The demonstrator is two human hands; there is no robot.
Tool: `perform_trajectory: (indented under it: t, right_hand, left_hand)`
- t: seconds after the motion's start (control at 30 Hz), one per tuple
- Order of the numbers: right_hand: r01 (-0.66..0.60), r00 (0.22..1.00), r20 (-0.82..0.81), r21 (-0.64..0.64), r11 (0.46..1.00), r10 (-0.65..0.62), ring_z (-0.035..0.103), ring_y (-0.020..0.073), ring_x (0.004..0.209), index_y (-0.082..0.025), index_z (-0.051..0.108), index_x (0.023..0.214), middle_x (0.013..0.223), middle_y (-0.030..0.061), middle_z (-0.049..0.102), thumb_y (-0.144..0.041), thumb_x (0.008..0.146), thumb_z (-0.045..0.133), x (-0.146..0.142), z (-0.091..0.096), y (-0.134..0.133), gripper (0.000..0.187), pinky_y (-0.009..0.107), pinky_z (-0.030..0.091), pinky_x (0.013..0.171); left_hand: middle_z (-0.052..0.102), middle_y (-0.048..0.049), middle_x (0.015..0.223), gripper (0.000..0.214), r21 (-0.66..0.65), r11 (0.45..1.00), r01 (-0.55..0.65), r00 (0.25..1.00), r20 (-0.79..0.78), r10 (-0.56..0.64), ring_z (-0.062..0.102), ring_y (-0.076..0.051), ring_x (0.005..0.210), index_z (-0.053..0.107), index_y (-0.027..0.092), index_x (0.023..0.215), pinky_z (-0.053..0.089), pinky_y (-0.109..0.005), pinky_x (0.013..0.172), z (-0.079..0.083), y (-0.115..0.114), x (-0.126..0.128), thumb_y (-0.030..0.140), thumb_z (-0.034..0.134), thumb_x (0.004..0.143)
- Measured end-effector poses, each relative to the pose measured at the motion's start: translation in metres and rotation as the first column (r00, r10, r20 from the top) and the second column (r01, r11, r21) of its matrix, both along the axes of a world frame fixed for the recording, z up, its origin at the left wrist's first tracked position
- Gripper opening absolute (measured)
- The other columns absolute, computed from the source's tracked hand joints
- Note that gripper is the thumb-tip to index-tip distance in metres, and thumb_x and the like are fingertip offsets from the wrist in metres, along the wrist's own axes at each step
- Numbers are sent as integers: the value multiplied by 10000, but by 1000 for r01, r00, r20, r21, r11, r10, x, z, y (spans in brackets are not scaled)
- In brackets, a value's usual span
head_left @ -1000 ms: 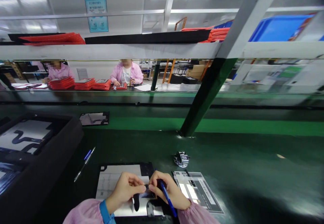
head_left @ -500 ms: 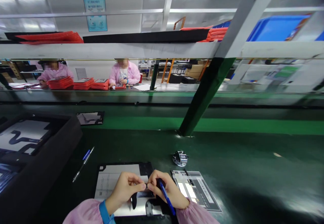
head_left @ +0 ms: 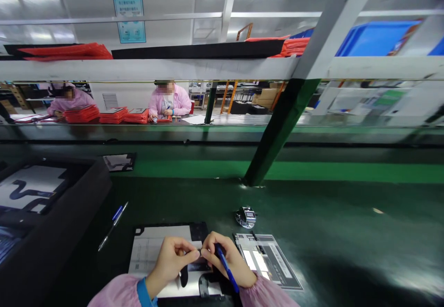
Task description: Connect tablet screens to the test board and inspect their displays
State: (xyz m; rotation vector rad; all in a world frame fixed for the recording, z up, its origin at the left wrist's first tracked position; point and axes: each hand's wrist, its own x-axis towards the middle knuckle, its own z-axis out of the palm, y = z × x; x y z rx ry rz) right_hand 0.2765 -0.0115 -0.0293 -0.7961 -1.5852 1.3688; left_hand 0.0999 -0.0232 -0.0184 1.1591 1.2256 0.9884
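Note:
A flat silver panel (head_left: 152,251) with a black edge lies on the green bench in front of me. A black flex strip (head_left: 183,275) curls over its near part. My left hand (head_left: 169,260) and my right hand (head_left: 227,258) meet above the panel, thumbs and forefingers pinched together on the small dark end of that strip. A blue pen (head_left: 227,269) is tucked in my right hand, pointing down toward my wrist. Both of my sleeves are pink.
A second flat panel (head_left: 274,263) lies just right of my hands, with a small metal tally counter (head_left: 245,217) beyond it. A pen (head_left: 113,226) lies to the left beside a black tray (head_left: 69,214). A slanted post (head_left: 277,133) rises from the bench. Two people work across the line.
My fingertips have closed in a little tighter on the strip's end. The small panel on the belt at the back has drifted left.

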Motion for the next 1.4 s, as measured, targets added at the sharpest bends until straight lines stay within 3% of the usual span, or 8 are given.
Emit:
perform_trajectory:
  t: [0.43, 0.73, 1.1, 1.4]
  right_hand:
    - [-48, 999, -25, -19, 999, 48, 537, 87, 492, -201, 409, 666, 689, -21, 562, -346, 740, 769, 1, 1, -2, 396, 202, 428, 468]
    - [21, 1000, -5, 84, 996, -21, 505, 84, 501, -206, 388, 659, 676, -13, 566, -333, 805, 694, -2, 3, -2, 362, 198, 425, 468]
    - [-26, 998, -51, 11, 1000, 26, 513, 82, 485, -201, 399, 664, 678, -17, 569, -301, 757, 754, -1, 6, -4, 380, 197, 431, 468]
    - [-12, 1000, -17, 68, 998, 13, 519, 83, 493, -196, 410, 652, 671, -19, 576, -279, 766, 747, -1, 9, -4, 365, 188, 416, 470]
  left_hand:
    - [667, -49, 559, 395, -90, 990, 113, 994, 27, -111, 480, -93, 484, 723, 109, 606, 318, -243, 515, 8, 3, -5, 455, 857, 471]
    - [682, -62, 556, 398, -133, 991, -19, 996, 88, 30, 542, -120, 506, 710, 114, 588, 380, -249, 534, -1, 1, 2, 454, 860, 444]
    - [661, -44, 535, 307, -94, 995, 41, 998, 40, -38, 447, -71, 457, 715, 111, 587, 290, -219, 491, 9, 1, -2, 372, 844, 489]
    - [662, -45, 526, 206, -26, 1000, -2, 1000, 6, 2, 416, -67, 447, 717, 124, 553, 259, -218, 474, 5, 1, 0, 301, 814, 507]
